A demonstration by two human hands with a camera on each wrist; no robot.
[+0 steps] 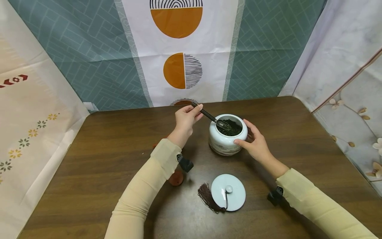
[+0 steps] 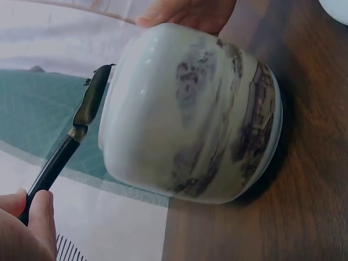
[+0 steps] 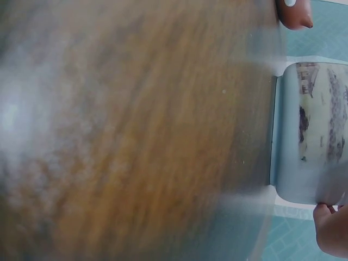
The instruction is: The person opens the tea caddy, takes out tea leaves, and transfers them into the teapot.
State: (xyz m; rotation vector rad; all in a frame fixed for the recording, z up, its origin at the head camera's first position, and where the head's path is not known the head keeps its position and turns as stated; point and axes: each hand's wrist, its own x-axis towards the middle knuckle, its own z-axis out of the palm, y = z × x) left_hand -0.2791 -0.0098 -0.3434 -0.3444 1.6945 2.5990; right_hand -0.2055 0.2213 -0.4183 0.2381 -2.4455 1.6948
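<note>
My left hand point(image 1: 184, 122) pinches the black handle of a small tea scoop point(image 1: 208, 115) between thumb and fingers. The scoop's bowl overlaps the mouth of a white ceramic tea jar point(image 1: 219, 142) in the head view, and dark bits cling to it in the left wrist view. Dark loose tea leaves point(image 1: 234, 128) lie inside the jar, which has a painted landscape round its side. From the right, my right hand point(image 1: 257, 143) grips the jar, thumb at the near side of the rim and fingers round the far side.
A pale round lid point(image 1: 222, 191) with a knob and a dark brown tassel point(image 1: 206, 196) lies on the wooden table point(image 1: 98, 176) nearer to me. Behind my left sleeve, a reddish-brown clay piece point(image 1: 176, 178) shows partly. Patterned cloths hang beyond the table's edges.
</note>
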